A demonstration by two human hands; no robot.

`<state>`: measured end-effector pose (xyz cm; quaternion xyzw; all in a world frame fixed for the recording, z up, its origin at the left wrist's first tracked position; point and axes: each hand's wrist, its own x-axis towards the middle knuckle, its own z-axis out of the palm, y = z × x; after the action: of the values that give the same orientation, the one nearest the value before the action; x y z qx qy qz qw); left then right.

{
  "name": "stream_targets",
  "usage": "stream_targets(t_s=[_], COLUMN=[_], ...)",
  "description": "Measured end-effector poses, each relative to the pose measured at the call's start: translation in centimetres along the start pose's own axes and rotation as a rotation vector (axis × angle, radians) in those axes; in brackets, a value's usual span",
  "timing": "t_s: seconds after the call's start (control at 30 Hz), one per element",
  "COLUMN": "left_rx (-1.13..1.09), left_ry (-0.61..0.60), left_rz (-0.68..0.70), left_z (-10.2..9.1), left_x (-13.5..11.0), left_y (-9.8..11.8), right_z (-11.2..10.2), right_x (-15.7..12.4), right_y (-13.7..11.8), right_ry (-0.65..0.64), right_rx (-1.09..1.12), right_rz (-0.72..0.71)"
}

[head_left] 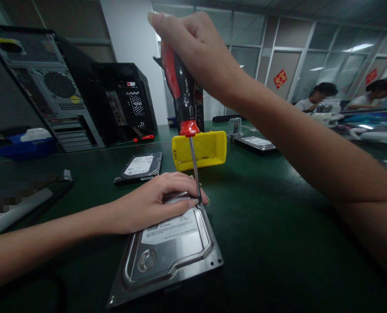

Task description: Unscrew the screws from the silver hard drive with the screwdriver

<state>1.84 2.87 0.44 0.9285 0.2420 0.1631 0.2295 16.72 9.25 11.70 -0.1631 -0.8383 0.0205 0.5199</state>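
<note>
A silver hard drive (167, 256) lies flat on the dark green table in front of me. My left hand (154, 202) rests on its far end, fingers pressed down and partly curled, fingertips next to the screwdriver tip. My right hand (196, 52) is wrapped round the top of a red and black screwdriver (183, 100). The tool stands nearly upright, and its metal shaft (195, 169) comes down onto the drive's far right corner.
A yellow plastic bin (209, 150) stands just behind the drive. A second hard drive (140, 167) lies to the left, a third (256, 143) to the right. Two computer cases (50, 87) (128, 100) stand at the back left. People sit at a far table (320, 98).
</note>
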Motion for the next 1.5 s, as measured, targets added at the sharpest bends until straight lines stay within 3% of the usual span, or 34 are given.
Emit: stream_targets(t_s=[0.43,0.93,1.5], left_rx=[-0.021,-0.030,-0.014], left_ry=[0.005,0.005,-0.001], left_rz=[0.008,-0.007,-0.001], left_z=[0.0,0.1,0.0], left_x=[-0.3,-0.2,-0.3], left_y=[-0.5,-0.4,-0.4], right_z=[1.3,1.0,0.2], right_x=[-0.5,-0.4,-0.2], right_y=[-0.9,-1.3,-1.3], right_ry=[0.000,0.028,0.006], right_rx=[-0.011,-0.041,0.020], right_rz=[0.039,-0.059,-0.056])
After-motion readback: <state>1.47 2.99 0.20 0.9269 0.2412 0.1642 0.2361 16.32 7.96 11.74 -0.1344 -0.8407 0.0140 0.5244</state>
